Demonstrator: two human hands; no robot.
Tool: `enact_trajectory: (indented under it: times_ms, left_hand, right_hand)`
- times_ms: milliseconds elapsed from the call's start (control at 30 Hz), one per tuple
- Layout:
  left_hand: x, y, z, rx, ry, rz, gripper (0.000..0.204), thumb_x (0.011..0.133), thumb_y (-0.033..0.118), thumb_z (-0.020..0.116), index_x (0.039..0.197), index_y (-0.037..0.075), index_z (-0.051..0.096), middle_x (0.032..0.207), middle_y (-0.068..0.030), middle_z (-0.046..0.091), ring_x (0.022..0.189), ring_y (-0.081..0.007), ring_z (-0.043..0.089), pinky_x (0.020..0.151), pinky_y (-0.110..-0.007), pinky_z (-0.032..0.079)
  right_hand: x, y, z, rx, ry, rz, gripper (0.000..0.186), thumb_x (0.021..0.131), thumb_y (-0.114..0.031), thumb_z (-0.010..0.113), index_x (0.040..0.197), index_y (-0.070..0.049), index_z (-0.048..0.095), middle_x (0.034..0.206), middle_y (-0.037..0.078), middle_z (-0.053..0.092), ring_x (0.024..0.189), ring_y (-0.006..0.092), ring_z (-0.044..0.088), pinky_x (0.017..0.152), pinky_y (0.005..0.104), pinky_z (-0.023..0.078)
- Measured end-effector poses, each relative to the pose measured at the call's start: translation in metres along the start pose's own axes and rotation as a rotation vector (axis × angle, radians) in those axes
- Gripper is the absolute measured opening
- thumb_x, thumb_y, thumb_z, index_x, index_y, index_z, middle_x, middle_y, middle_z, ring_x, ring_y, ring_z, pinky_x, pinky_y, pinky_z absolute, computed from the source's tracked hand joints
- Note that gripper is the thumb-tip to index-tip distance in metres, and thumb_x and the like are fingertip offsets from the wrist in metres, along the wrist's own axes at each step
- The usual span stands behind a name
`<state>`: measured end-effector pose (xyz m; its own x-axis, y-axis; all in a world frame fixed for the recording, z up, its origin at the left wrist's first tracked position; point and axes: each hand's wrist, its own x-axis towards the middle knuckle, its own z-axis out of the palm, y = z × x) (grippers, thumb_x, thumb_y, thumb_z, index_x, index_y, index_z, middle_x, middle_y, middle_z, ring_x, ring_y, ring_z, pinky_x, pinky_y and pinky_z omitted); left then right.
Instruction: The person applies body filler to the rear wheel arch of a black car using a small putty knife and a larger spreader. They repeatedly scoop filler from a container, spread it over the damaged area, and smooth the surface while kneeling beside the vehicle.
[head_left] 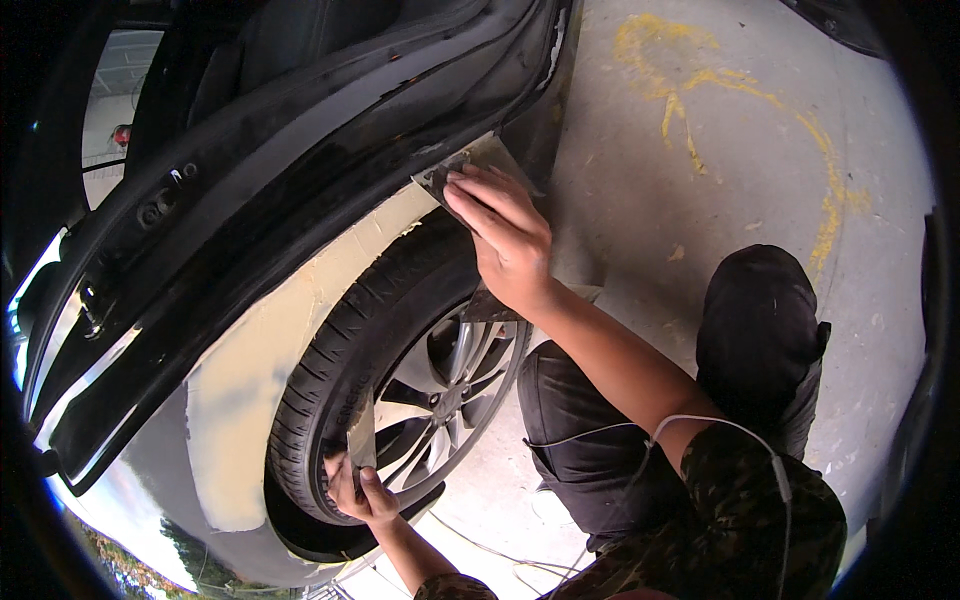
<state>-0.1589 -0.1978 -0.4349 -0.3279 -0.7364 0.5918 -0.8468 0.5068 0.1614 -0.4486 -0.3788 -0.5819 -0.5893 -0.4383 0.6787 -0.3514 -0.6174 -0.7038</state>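
Watching from afar, I see the right hand (505, 235) near twelve o'clock, fingers almost straight and laid over a thin flat spreader (495, 155) at the upper end of the cream filler (240, 410); its thumb is hidden. At seven o'clock the left hand (362, 492) is partly closed, pinching a narrow pale plate (361, 432) in front of the tyre (325, 400). Uneven finger pressure could, I judge, tip the spreader so a corner gouges the coat, which sweeps round the arch to eight o'clock. A tilted plate might shed paste onto the wheel (437, 400), and the loose white cable (783, 480) at four o'clock could snag the arm. The filler looks smooth with ragged edges; the tyre is matte, grooved rubber, the wheel silvery with curved spokes.
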Motion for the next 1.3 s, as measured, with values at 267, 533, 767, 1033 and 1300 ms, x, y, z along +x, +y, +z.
enact_trajectory:
  times_ms: [267,533,767,1033,1300]
  left_hand:
    - [-0.005,-0.001,-0.003,0.024,-0.026,-0.068,0.042,0.099,0.024,0.062,0.106,-0.017,0.068,0.095,-0.0283,0.072,0.085,-0.0392,0.068,0.079,-0.043,0.051]
    - [0.003,0.004,-0.001,0.028,-0.036,-0.12,0.041,0.098,0.024,0.062,0.107,-0.015,0.069,0.093,-0.026,0.072,0.083,-0.0366,0.067,0.077,-0.041,0.051]
    - [0.001,0.002,-0.003,0.033,-0.043,-0.057,0.041,0.099,0.024,0.061,0.108,-0.015,0.069,0.092,-0.0252,0.072,0.081,-0.0359,0.066,0.077,-0.042,0.05]
    - [-0.006,-0.005,-0.01,0.106,-0.062,-0.072,0.043,0.101,0.025,0.059,0.115,-0.014,0.069,0.103,-0.0268,0.073,0.09,-0.0369,0.069,0.083,-0.042,0.051]
    - [-0.006,-0.009,-0.011,0.068,-0.097,-0.061,0.036,0.103,0.021,0.058,0.122,-0.009,0.064,0.111,-0.0269,0.07,0.088,-0.0353,0.064,0.082,-0.044,0.048]
  right_hand:
    - [-0.025,0.001,0.003,0.022,-0.049,0.043,0.041,0.085,0.01,0.065,0.122,-0.005,0.076,0.126,0.01,0.071,0.123,0.0302,0.066,0.11,0.0496,0.049]
    - [-0.014,0.011,-0.022,-0.014,-0.012,0.017,0.039,0.083,0.014,0.065,0.119,0.001,0.074,0.123,0.017,0.07,0.116,0.0352,0.068,0.107,0.0487,0.051]
    - [-0.012,0.024,0.006,0.05,0.028,0.033,0.047,0.084,0.014,0.063,0.126,-0.004,0.073,0.128,0.013,0.068,0.125,0.0337,0.064,0.11,0.0496,0.049]
    - [-0.03,0.018,0.011,0.071,-0.001,0.115,0.054,0.08,0.018,0.064,0.128,-0.004,0.072,0.132,0.014,0.068,0.13,0.0349,0.061,0.111,0.048,0.049]
    - [-0.004,0.018,-0.024,0.026,0.023,0.113,0.044,0.084,0.013,0.061,0.124,-0.002,0.072,0.125,0.014,0.07,0.118,0.0342,0.067,0.107,0.047,0.05]
